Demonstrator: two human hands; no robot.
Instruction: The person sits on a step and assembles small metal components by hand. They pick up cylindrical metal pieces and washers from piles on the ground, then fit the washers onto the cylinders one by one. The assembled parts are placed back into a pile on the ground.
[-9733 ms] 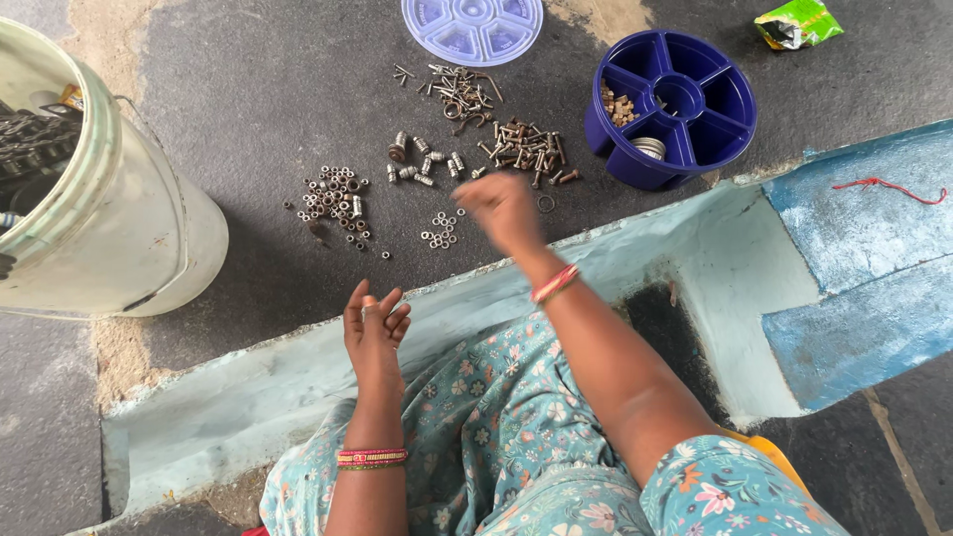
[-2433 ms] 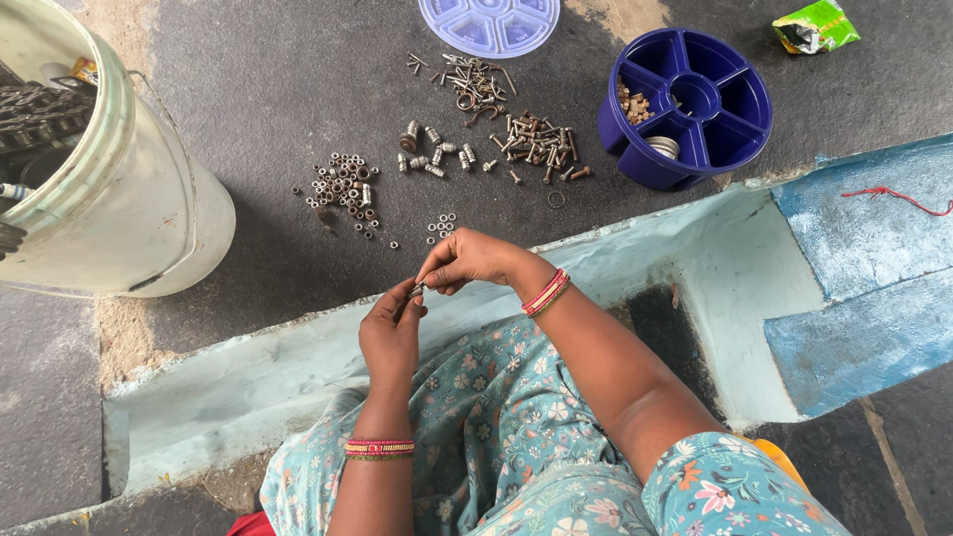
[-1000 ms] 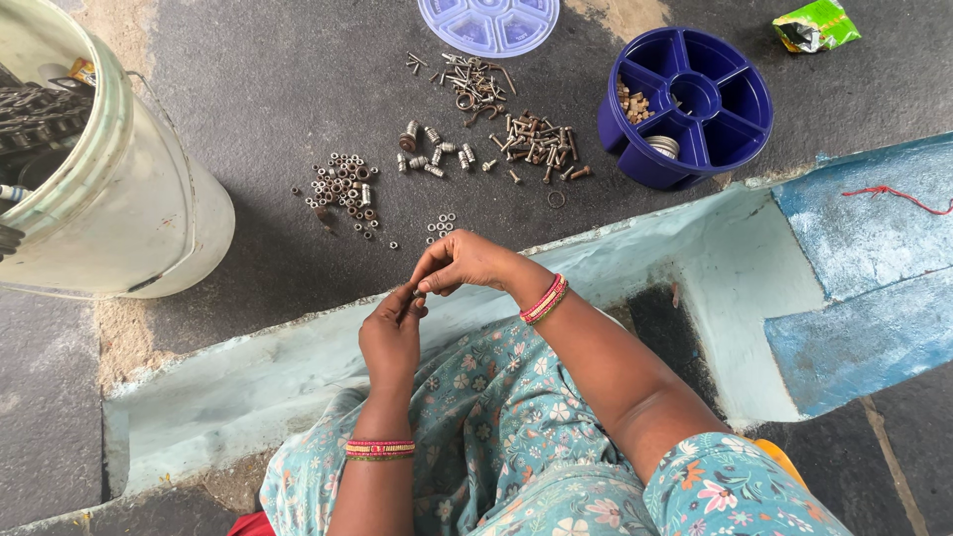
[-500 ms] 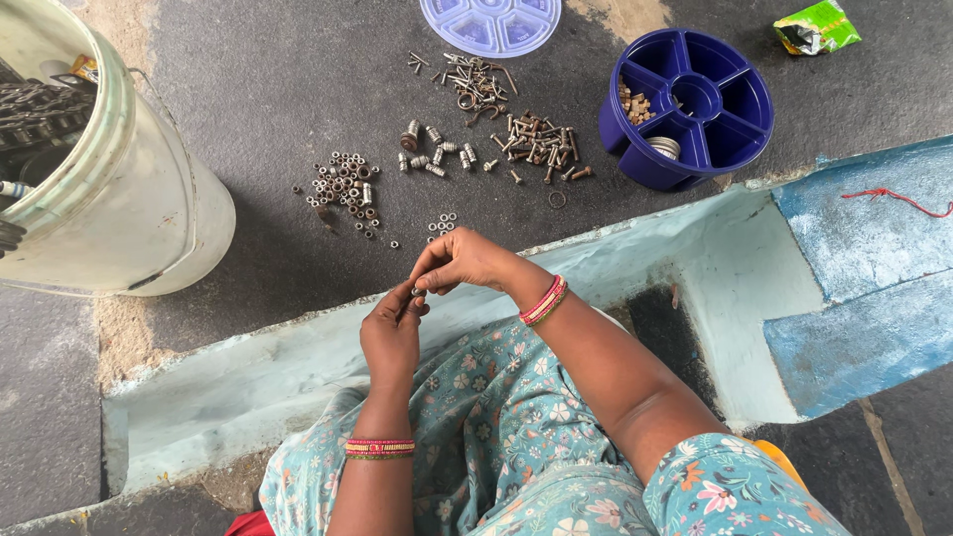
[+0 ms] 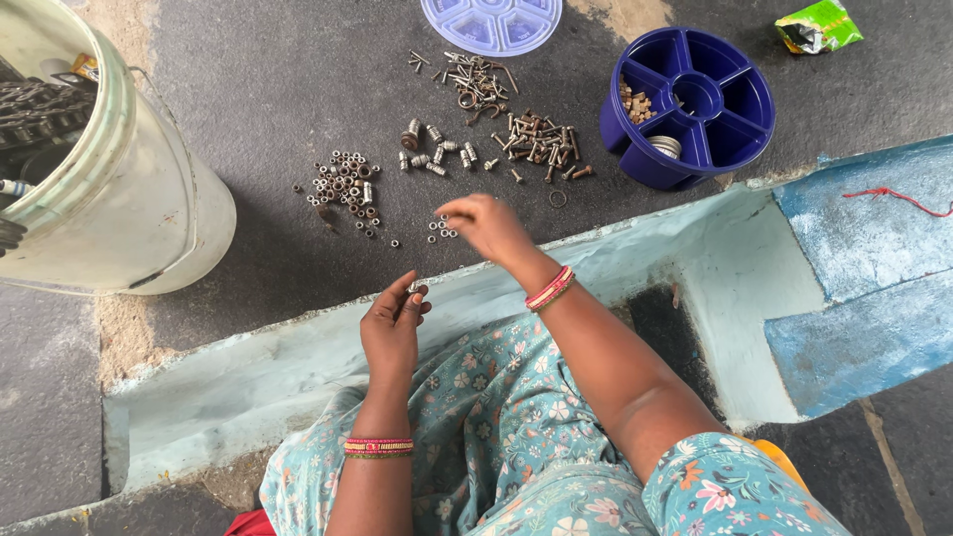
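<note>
While the pale bucket (image 5: 129,208) sits far left on the dark floor w/ chain and scrap inside, the work goes on mid-frame, at the edge of the light blue ledge (image 5: 248,387) by the person's knees. Next in size: the blue divided tray (image 5: 635,164) at upper right, a few bits in two of its sections, and its clear lid (image 5: 491,20) at the top edge.

Between them lie sorted heaps: the bolt pile (image 5: 541,144) just left of the tray, the nut pile (image 5: 342,187) nearer the bucket, and a tiny cluster of nuts (image 5: 442,230) close to the ledge.

Step in hand, as I read it: picking small hardware to join or sort. R hand (image 5: 486,226) reaches out over the tiny cluster, fingers bunched and aimed down-left; can't tell if it grips anything. L hand (image 5: 392,333) is raised near the ledge, fingertips pinched on a small metal piece (image 5: 415,289).

Next move calls for a fine fingertip pinch on one nut w/o scattering the rest, then lining it up w/ the held piece.

Held piece seems to poke up and away from the body, but it's too small to call its long axis. Bolts in the pile lie flat, at all angles.
</note>
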